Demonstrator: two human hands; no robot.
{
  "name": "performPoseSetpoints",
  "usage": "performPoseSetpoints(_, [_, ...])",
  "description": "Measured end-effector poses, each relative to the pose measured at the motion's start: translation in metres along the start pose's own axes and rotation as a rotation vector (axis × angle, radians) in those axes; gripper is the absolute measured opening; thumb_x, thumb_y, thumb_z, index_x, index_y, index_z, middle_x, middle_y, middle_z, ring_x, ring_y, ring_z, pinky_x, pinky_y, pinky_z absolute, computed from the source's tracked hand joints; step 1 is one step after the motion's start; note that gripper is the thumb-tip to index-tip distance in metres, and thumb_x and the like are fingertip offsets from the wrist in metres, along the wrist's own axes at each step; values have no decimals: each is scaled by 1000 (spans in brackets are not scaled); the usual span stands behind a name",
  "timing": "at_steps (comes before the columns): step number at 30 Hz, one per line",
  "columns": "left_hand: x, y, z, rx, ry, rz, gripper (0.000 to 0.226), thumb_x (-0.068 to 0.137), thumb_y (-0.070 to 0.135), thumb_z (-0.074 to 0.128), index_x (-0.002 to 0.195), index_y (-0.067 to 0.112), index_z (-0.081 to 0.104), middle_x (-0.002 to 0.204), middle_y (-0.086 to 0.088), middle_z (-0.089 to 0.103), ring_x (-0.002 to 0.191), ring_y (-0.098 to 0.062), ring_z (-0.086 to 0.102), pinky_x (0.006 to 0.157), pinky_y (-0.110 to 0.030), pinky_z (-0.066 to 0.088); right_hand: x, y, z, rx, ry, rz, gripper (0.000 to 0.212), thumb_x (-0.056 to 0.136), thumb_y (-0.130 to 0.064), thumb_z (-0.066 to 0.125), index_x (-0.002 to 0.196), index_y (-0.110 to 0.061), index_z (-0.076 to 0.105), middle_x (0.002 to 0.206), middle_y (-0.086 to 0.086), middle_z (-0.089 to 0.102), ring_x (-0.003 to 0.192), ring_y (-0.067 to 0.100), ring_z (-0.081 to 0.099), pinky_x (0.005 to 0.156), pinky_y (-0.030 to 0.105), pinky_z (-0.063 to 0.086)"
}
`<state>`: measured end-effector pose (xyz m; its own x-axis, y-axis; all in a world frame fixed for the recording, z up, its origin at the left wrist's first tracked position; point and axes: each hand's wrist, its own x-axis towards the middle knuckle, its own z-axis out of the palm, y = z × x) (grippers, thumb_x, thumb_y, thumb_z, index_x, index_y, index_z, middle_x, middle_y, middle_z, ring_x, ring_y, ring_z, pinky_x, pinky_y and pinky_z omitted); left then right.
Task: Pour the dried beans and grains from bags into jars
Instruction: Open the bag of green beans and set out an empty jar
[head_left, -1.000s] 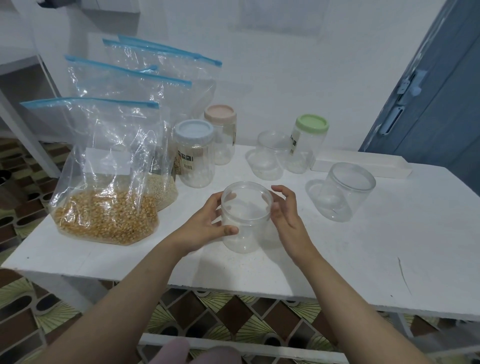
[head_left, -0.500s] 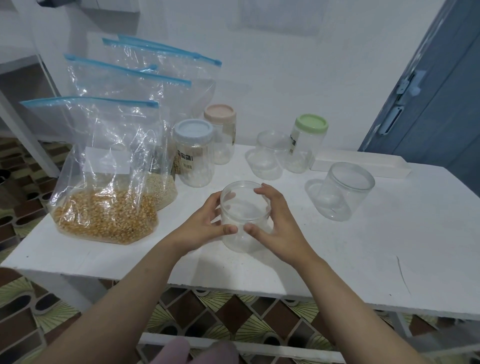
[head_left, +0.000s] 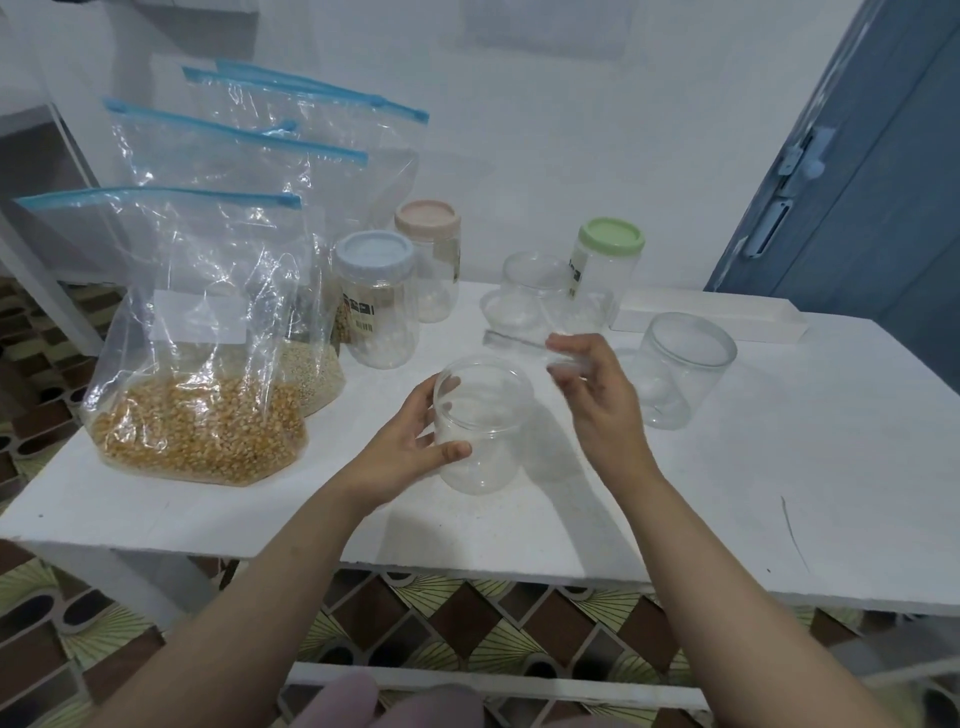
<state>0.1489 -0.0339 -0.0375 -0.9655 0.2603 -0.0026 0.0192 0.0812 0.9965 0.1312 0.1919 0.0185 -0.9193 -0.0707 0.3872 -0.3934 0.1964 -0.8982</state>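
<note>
I note left hand (head_left: 410, 447) grip curled round the open clear jar (head_left: 480, 426) standing on the table (head_left: 779, 467), right hand (head_left: 597, 395) grip pinching its clear lid (head_left: 519, 344) just above.

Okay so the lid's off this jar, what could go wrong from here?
The clear jar is light and empty, steadied only by the left hand; a heavy pour from the corn bag might tip it. The clear lid in the right hand could be mislaid among the other clear jars.
</note>
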Motion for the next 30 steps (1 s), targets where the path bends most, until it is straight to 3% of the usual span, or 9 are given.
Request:
performPoseSetpoints(3, [-2,-3,12,70,33,9,87,77,57,74,145,53,19,150,37,28,136,16,30,115,-30,31,-5,9,-14,-32,249,98,25,107,-32,39,96,-15,55,79,3,71,52,25,56,50,32,47])
performPoseSetpoints(5, [-2,-5,21,96,67,28,93,72,70,70,145,56,13,152,37,23,138,15,25,118,-30,27,-7,20,-26,-101,282,198,18,108,-25,36,106,-15,51,72,6,67,46,20,47,42,29,40])
performPoseSetpoints(10, [3,-9,37,108,151,37,83,70,76,66,133,75,13,153,35,24,141,3,28,119,-34,27,-9,58,-48,-270,164,505,31,103,-17,42,132,-12,49,83,5,57,57,20,52,51,25,45])
performPoseSetpoints(13, [4,-9,45,93,190,41,86,77,66,68,146,56,17,152,31,28,138,-4,36,114,-30,32,-13,71,-56,-503,81,550,32,102,-19,47,131,-8,52,87,9,63,64,24,61,58,28,46])
performPoseSetpoints(15, [3,-10,48,84,222,24,84,78,56,68,149,43,24,150,28,31,136,-9,38,108,-25,35,-18,76,-58,-690,47,549,30,101,-23,51,125,-6,56,105,13,65,87,29,63,68,31,46])
performPoseSetpoints(18, [3,-12,51,101,256,23,84,78,54,67,150,37,27,150,25,32,134,-11,39,102,-19,34,-28,80,-57,-886,36,535,34,99,-32,54,128,-13,56,131,6,47,101,32,60,73,33,41])
performPoseSetpoints(25, [1,-10,51,103,278,48,79,74,62,74,140,53,30,142,35,37,136,-4,39,113,-34,36,-42,60,-49,-757,185,137,23,100,-21,50,122,-19,57,118,-6,57,77,12,54,61,28,38])
performPoseSetpoints(27, [-3,-7,53,123,365,57,86,77,58,72,148,40,27,153,21,31,139,-2,34,116,-35,34,-42,43,-42,-706,194,-20,18,99,-16,52,114,-19,61,107,-9,61,77,7,52,60,24,38])
performPoseSetpoints(30, [-12,10,54,141,544,171,65,86,51,62,142,32,34,145,19,37,131,4,39,111,-34,40,-34,15,-29,-653,149,-197,16,95,-12,53,106,-17,63,97,-9,62,81,8,52,64,21,40])
